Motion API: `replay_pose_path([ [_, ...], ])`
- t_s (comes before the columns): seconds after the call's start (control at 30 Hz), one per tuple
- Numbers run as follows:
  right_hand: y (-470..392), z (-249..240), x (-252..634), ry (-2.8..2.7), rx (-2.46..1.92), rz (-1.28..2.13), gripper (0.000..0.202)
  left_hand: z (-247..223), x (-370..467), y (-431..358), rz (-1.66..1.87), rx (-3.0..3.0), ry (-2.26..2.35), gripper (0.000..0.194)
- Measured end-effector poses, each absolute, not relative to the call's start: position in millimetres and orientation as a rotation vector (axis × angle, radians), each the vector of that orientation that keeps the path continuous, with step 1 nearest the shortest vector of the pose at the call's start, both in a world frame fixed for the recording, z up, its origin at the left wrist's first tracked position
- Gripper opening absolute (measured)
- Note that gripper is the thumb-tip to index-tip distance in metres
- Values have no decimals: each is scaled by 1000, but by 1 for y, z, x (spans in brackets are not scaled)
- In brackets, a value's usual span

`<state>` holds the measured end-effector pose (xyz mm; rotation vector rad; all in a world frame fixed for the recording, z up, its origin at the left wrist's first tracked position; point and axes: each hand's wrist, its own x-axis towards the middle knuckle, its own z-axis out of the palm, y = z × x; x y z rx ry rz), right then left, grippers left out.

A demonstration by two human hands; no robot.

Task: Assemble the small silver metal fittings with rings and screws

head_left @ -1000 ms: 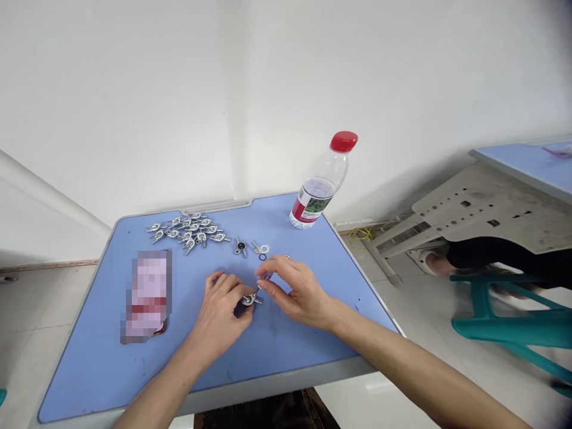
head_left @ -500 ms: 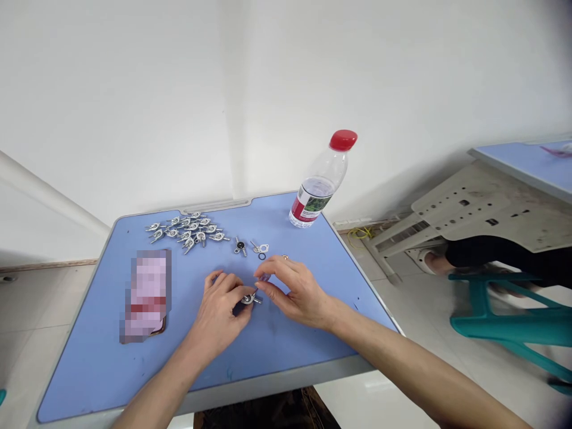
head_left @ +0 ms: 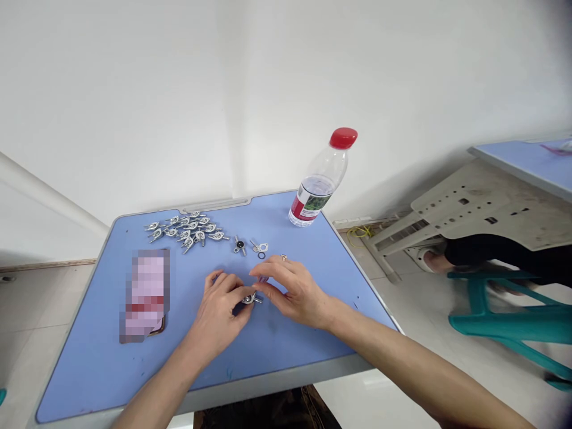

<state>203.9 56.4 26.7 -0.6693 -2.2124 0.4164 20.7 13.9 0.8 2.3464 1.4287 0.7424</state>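
My left hand (head_left: 223,301) rests low over the blue desk, thumb and fingers closed around a small silver metal fitting (head_left: 250,299) with a stem pointing right. My right hand (head_left: 292,290) meets it from the right, thumb and index fingertip pinched together just above the fitting. Whatever lies in that pinch is too small to make out. Beyond the fingertips sit a thin black ring (head_left: 261,255), a flat silver plate piece (head_left: 263,247) with a hole, and another metal fitting (head_left: 240,245) with a black centre.
A pile of several similar silver fittings (head_left: 185,226) lies at the back left. A phone (head_left: 147,292), blurred out, lies at the left. A red-capped water bottle (head_left: 313,199) stands at the back right. Right of the desk (head_left: 313,351) are a teal stool (head_left: 504,325) and another person's leg.
My right fingertips have shifted slightly left, up to my left thumb above the fitting. The left hand stays in place, and the other pieces lie as before.
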Motion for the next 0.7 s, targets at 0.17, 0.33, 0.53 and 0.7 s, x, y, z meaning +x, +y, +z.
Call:
replay_pose_path([
  [0.17, 57, 30, 203, -2227, -680, 453, 17, -2, 18, 15, 724, 2344, 1396, 18],
  [0.33, 60, 30, 203, -2200, -615, 585, 26, -3, 18, 15, 707, 2344, 1375, 16],
  [0.53, 63, 25, 197, -2177, -687, 481, 13, -4, 19, 16, 706, 2360, 1378, 15],
  [0.7, 64, 30, 200, -2193, -653, 546, 23, -4, 18, 17, 700, 2371, 1378, 16],
])
